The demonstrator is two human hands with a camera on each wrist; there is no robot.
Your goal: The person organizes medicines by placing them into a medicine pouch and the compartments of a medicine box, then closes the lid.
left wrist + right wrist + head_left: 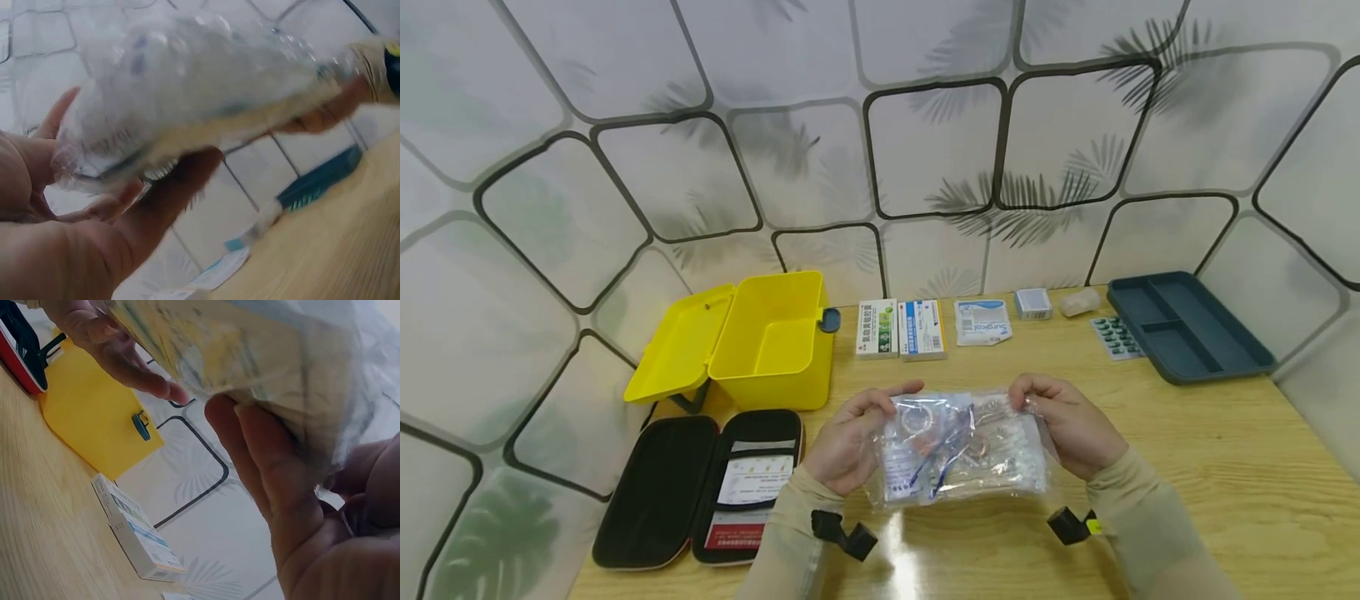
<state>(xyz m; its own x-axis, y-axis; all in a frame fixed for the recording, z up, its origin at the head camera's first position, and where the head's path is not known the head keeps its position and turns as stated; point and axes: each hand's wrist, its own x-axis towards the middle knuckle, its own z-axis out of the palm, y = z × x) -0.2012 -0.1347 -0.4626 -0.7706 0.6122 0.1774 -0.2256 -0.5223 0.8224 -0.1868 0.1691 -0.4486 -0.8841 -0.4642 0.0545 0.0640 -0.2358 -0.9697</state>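
Observation:
A clear plastic bag [962, 450] of packed medical supplies is held up over the front of the table, with white packets and blue strips showing through it. My left hand [846, 442] grips its left end, thumb and fingers on either side in the left wrist view. At the opposite end, my right hand [1078, 425] pinches the bag's upper right edge. From the right wrist, fingertips [269, 437] press the underside of the bag [275, 362]. The crinkled film and glare hide most of the contents.
Left of my hands lie an open black zip case [658, 492] and an open yellow box [775, 342]. Along the back stand medicine boxes [921, 329], a Surgical packet [982, 322], a small box [1033, 304], a bandage roll [1079, 302], a blister pack [1116, 337] and a dark tray [1195, 325].

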